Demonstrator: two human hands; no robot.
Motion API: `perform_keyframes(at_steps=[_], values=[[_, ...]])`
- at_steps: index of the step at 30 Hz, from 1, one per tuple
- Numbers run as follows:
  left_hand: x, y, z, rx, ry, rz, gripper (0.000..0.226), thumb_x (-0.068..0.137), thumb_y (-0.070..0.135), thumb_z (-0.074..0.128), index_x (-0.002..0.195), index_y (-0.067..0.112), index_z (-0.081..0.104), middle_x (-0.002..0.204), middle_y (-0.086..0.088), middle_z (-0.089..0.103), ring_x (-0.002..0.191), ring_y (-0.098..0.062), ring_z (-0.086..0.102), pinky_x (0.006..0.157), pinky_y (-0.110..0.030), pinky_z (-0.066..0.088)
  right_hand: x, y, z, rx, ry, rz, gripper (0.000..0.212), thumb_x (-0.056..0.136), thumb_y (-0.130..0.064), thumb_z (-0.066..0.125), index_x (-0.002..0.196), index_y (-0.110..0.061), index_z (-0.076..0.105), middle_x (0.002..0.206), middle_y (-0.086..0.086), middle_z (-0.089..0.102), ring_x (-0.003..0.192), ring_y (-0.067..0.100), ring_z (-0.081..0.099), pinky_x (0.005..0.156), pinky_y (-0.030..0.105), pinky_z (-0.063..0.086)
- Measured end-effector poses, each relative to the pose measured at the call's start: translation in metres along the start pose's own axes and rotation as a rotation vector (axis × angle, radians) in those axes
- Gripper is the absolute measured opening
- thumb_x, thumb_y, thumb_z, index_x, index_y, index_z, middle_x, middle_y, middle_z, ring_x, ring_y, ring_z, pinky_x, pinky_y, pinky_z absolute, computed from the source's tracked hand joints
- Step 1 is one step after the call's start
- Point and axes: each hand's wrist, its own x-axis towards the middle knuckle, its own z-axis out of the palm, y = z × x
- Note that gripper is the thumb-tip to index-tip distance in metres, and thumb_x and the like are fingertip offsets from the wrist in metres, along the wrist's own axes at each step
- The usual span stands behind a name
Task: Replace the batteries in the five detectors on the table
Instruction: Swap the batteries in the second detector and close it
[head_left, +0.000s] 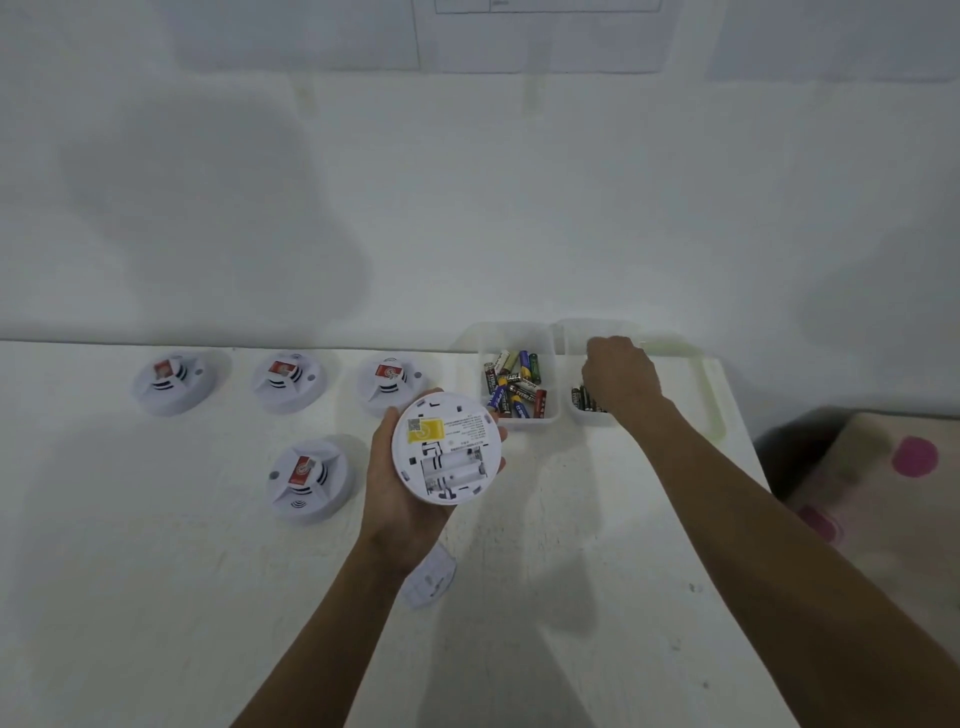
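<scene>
Above white table (156, 597): left hand (397, 501) clasped round white plastic detector (448, 448), back up, battery bay bare, likely angled for loading. Right hand (618, 376) reached into right clear plastic tub (589, 418) over dark cylindrical batteries (583, 399); fingers hidden, grasp unclear.

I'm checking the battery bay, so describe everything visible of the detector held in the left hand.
The detector is a round white plastic disc, held back-up and tilted toward the camera above the table. Its battery bay is open and empty. A yellow sticker and printed text sit beside it. The left hand grips its rim from below.
</scene>
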Motion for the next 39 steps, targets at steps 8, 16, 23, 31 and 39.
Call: perform_keyframes(at_steps=[8, 16, 23, 31, 39], values=[[0.003, 0.004, -0.001, -0.034, 0.013, -0.004, 0.11, 0.055, 0.047, 0.087, 0.146, 0.014, 0.035, 0.134, -0.024, 0.053, 0.116, -0.044, 0.057, 0.08, -0.052, 0.053, 0.013, -0.034, 0.005, 0.183, 0.155, -0.307, 0.019, 0.093, -0.007, 0.047, 0.103, -0.003, 0.063, 0.091, 0.013, 0.065, 0.091, 0.027, 0.053, 0.073, 0.036, 0.046], [0.009, 0.008, -0.005, -0.029, 0.042, -0.015, 0.113, 0.044, 0.048, 0.091, 0.141, 0.014, 0.044, 0.133, -0.023, 0.055, 0.111, -0.043, 0.06, 0.078, -0.053, 0.055, 0.027, -0.056, 0.024, 0.005, -0.034, -0.415, 0.023, 0.086, 0.002, 0.046, 0.1, -0.003, 0.064, 0.089, 0.016, 0.067, 0.086, 0.028, 0.057, 0.06, 0.028, 0.04], [0.011, 0.008, -0.008, -0.054, 0.061, -0.016, 0.106, 0.044, 0.046, 0.091, 0.136, 0.014, 0.05, 0.13, -0.024, 0.057, 0.109, -0.044, 0.061, 0.077, -0.054, 0.055, 0.028, -0.066, 0.038, -0.071, -0.131, -0.44, 0.019, 0.084, 0.004, 0.052, 0.101, -0.004, 0.057, 0.095, 0.015, 0.064, 0.087, 0.026, 0.056, 0.061, 0.028, 0.037], [0.012, 0.011, -0.012, -0.051, 0.004, -0.002, 0.102, 0.05, 0.047, 0.089, 0.137, 0.013, 0.048, 0.128, -0.026, 0.057, 0.109, -0.044, 0.061, 0.081, -0.054, 0.054, 0.027, -0.068, 0.037, -0.185, -0.086, -0.483, 0.029, 0.084, -0.001, 0.055, 0.113, -0.002, 0.053, 0.112, 0.017, 0.054, 0.099, 0.03, 0.051, 0.079, 0.035, 0.044], [0.011, 0.01, -0.016, 0.033, 0.0, 0.008, 0.092, 0.044, 0.051, 0.09, 0.123, 0.013, 0.063, 0.128, -0.024, 0.058, 0.111, -0.041, 0.061, 0.091, -0.054, 0.049, 0.025, -0.067, 0.019, 0.134, -0.023, -0.369, 0.014, 0.086, -0.013, 0.049, 0.097, -0.004, 0.047, 0.087, 0.012, 0.054, 0.079, 0.026, 0.053, 0.06, 0.03, 0.036]])
